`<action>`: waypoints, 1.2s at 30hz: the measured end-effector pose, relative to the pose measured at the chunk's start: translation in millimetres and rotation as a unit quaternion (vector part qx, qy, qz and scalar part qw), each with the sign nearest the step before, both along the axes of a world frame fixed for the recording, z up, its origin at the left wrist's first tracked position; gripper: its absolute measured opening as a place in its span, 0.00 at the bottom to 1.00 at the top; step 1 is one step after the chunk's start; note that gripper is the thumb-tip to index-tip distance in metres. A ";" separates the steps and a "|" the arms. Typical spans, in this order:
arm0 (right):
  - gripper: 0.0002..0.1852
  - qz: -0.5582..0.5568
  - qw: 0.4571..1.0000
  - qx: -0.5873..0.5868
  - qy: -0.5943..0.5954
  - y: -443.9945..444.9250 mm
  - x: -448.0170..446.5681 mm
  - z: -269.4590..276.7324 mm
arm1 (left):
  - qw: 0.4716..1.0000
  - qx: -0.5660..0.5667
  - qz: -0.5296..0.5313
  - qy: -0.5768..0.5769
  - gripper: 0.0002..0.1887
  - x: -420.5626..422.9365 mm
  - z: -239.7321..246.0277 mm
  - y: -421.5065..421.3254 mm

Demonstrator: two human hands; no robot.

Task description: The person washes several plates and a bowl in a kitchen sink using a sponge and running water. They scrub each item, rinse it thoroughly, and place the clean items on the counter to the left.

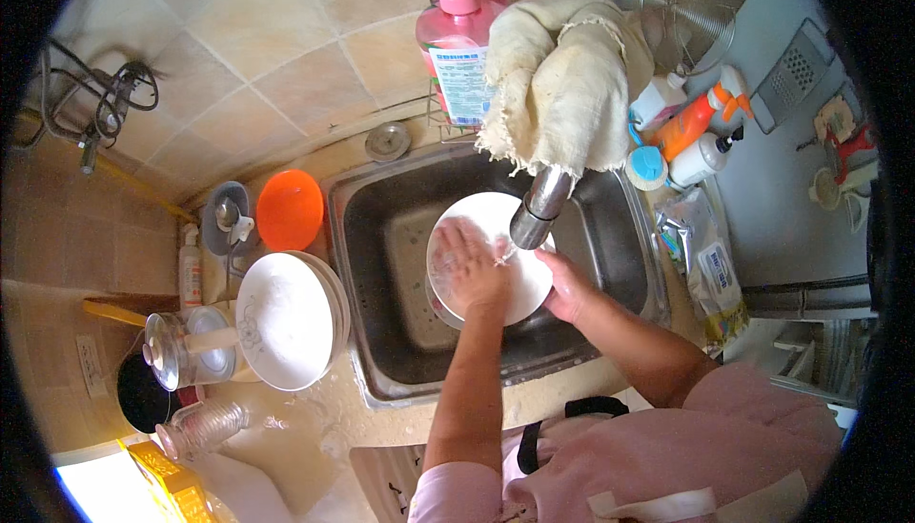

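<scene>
Over the metal sink, my right hand grips the right rim of a white plate. My left hand lies flat on the plate's face with its fingers spread, somewhat blurred. Water runs from the metal faucet onto the plate, close to both hands. A cream cloth is draped over the faucet above its spout. Part of another round dish shows beneath the plate's lower left edge; how it is supported is hidden.
Left of the sink stand stacked white dishes, an orange bowl and a grey container. A pink pump bottle is behind. An orange spray bottle and a silver pouch sit right. A clear bottle lies lower left.
</scene>
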State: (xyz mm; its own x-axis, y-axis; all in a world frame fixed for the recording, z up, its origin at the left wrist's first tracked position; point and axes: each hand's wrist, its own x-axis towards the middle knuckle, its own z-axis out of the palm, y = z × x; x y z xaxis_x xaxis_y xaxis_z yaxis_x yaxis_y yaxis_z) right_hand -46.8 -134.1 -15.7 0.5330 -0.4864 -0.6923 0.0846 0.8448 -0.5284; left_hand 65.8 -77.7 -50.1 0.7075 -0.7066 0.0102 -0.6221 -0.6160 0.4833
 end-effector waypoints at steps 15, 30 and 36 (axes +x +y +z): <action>0.20 -0.075 0.994 -0.083 0.007 -5.0 9.1 -39.3 | 0.989 0.001 -0.147 -0.003 0.32 -19.4 -10.4 -4.2; 0.20 0.057 0.986 0.057 0.147 -30.4 -6.1 -32.4 | 0.608 -0.212 0.222 0.732 0.29 20.2 13.9 57.7; 0.18 0.203 0.873 -0.428 0.113 -5.0 3.4 -26.4 | 0.977 0.061 0.064 0.193 0.21 16.7 57.0 27.4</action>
